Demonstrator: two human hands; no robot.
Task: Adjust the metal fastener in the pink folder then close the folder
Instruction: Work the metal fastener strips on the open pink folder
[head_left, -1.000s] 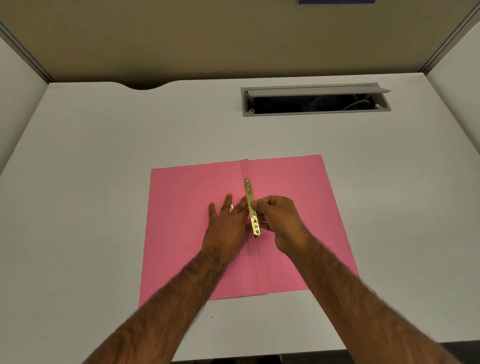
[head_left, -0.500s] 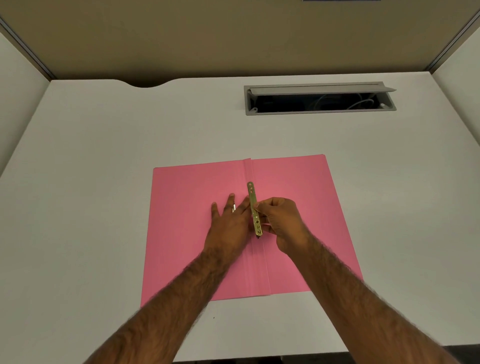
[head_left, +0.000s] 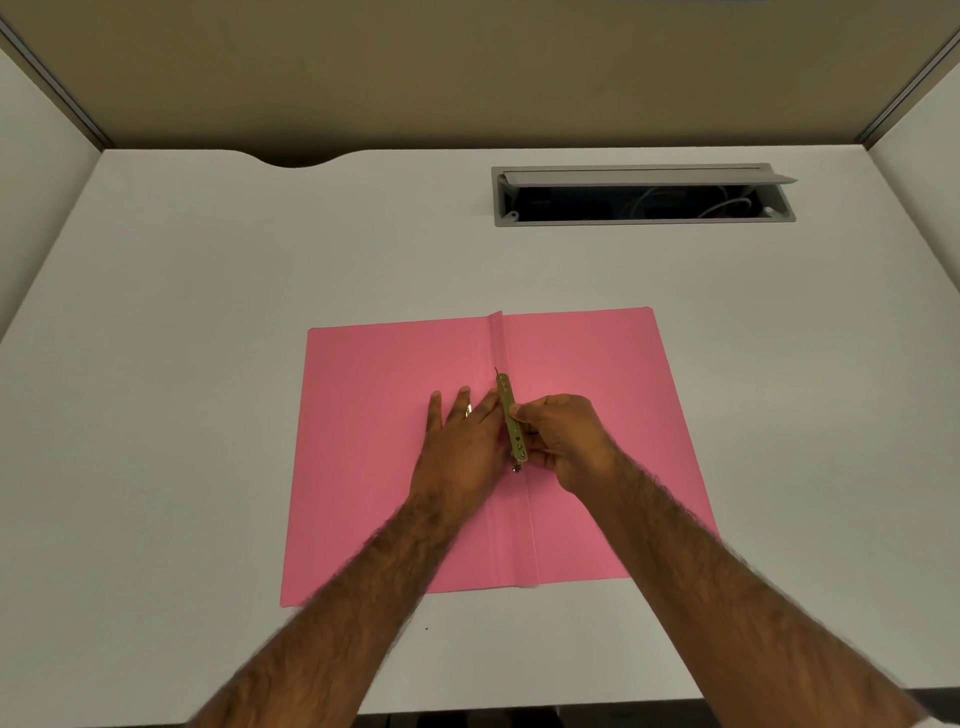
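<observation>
Fastener (head_left: 511, 422) tilted further; one folder (head_left: 587, 364), two hands.

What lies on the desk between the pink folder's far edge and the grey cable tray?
Nothing: the head view shows bare white desk between pink folder and cable tray.

Plain pink folder (head_left: 395, 467), no print or pattern, a slightly paler pink band down the spine. Brassy gold metal fastener (head_left: 511, 421), dotted with small dark holes, a tiny silvery tip at the near end. Off-white, unpatterned surface (head_left: 208, 312), one small dark speck near the front edge. Grey-framed cable slot (head_left: 644, 221), black inside, thin white cables (head_left: 722, 208) faintly visible. Dull olive-tan back panel (head_left: 467, 73), edged by grey strips at both corners. Pale grey-white side walls (head_left: 31, 197). Small silvery ring (head_left: 468, 409) on one finger of the left hand (head_left: 460, 452).
</observation>
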